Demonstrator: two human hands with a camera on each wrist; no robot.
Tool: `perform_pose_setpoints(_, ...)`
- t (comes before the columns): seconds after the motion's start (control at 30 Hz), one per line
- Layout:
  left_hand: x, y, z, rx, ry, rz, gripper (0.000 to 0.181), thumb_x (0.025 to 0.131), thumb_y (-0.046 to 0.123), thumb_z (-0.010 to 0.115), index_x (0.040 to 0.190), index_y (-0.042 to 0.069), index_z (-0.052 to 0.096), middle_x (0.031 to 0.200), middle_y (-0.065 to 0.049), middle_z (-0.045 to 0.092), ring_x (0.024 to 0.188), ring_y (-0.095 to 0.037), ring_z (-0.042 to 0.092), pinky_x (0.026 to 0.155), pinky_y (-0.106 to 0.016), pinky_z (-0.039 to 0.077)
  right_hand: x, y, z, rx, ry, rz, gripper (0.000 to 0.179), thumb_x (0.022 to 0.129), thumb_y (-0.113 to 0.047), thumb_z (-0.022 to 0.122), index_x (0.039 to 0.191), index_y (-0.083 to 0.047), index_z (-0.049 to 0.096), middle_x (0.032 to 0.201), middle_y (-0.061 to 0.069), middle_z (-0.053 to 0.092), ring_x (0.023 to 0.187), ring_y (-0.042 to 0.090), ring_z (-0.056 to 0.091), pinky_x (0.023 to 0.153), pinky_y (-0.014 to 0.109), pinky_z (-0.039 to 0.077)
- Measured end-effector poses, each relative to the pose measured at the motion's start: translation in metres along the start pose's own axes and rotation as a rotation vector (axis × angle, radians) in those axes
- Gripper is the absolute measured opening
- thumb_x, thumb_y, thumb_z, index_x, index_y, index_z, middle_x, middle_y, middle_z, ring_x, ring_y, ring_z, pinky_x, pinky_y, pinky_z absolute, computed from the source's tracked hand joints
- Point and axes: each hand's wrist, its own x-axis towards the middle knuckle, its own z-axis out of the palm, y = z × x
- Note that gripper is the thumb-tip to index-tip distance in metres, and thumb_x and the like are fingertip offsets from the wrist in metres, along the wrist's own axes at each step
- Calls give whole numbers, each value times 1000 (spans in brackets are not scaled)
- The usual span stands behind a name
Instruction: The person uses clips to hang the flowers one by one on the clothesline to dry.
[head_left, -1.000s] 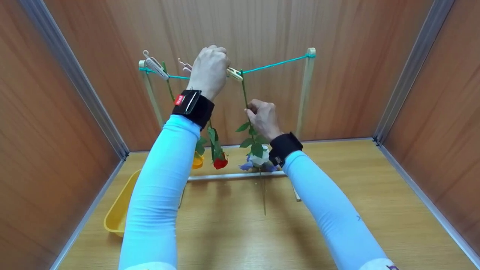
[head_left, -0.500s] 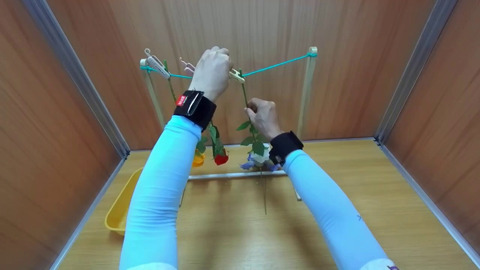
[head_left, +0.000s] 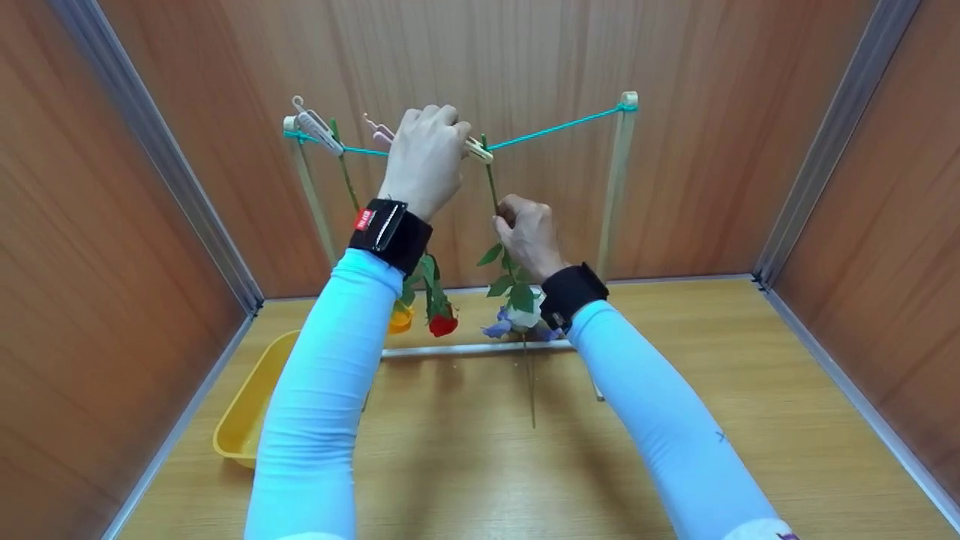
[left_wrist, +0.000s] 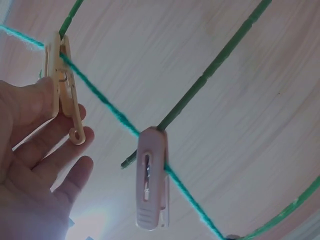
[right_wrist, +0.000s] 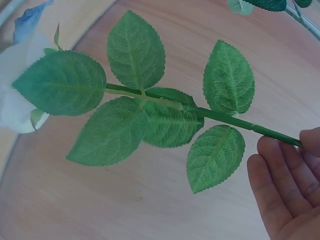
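Note:
My left hand (head_left: 427,161) holds a cream clothespin (left_wrist: 52,65) on the teal cord (left_wrist: 120,117), thumb against one leg and fingertips at the other. A green stem end passes the clothespin's tip by the cord. Lower on that stem (right_wrist: 230,120), my right hand (head_left: 531,236) pinches it between thumb and fingers. Leaves and a white rose (right_wrist: 17,90) hang head-down below this grip. Beside the left hand, a pale pink clothespin (left_wrist: 152,190) clips another stem to the cord.
A lilac-grey clothespin (head_left: 319,131) holds a stem near the left post. A yellow flower (head_left: 400,319) and a red rose (head_left: 443,322) hang upside down. Blue petals (head_left: 496,324) show by the white rose. A yellow tray (head_left: 251,405) stands at left, partly behind the left sleeve.
My left hand has sunk slightly at the cream clothespin, its wrist lower than before. My right hand keeps its pinch on the stem; the head view has shifted a little.

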Motion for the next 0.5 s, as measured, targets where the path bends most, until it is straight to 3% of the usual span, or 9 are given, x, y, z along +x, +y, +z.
perform_pose_setpoints(0.17,-6,3,9,16,39,6,29,102,14,64,128,2,68,131,-13,65,130,-30,54,112,-44,39,1,2,-1,-7,11,-20,8,96,1,66,92,5,71,84,19,72,74,31,68,68,38,56)
perform_pose_setpoints(0.33,-14,8,17,54,26,-14,46,105,20,60,148,6,54,155,-13,49,149,-31,37,122,-46,28,1,3,-2,-18,-7,-8,9,97,-1,66,93,4,72,86,19,72,75,30,67,68,37,56)
perform_pose_setpoints(0.5,-22,11,25,50,38,-28,55,106,25,58,157,11,43,166,-13,32,155,-31,25,126,-48,21,-1,4,-4,-1,-20,3,9,98,0,65,97,6,72,89,20,73,78,31,68,73,39,59)
